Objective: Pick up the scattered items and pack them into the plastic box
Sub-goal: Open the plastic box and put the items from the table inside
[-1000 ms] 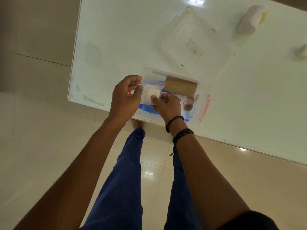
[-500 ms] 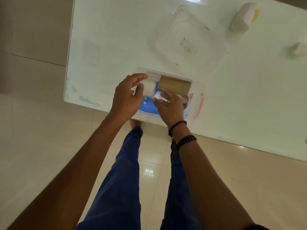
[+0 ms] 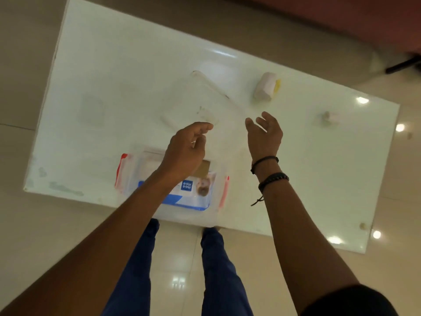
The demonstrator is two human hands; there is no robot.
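Note:
A clear plastic box with red clips sits at the near edge of the white table. Inside it lie a blue and white wipes pack and a brown cardboard roll, partly hidden by my left arm. My left hand hovers above the box with fingers loosely curled and nothing in it. My right hand is raised over the table to the right of the box, open and empty. A white roll with a yellow end and a small white item lie farther right.
The box's clear lid lies flat on the table beyond my hands. The table's near edge runs just above my blue-trousered legs. Shiny tiled floor surrounds the table, and a dark chair leg shows at top right.
Both hands have left the box, where they held a small white item, and lifted away empty. The right hand has swung out to the right. The view has tilted up, showing more table.

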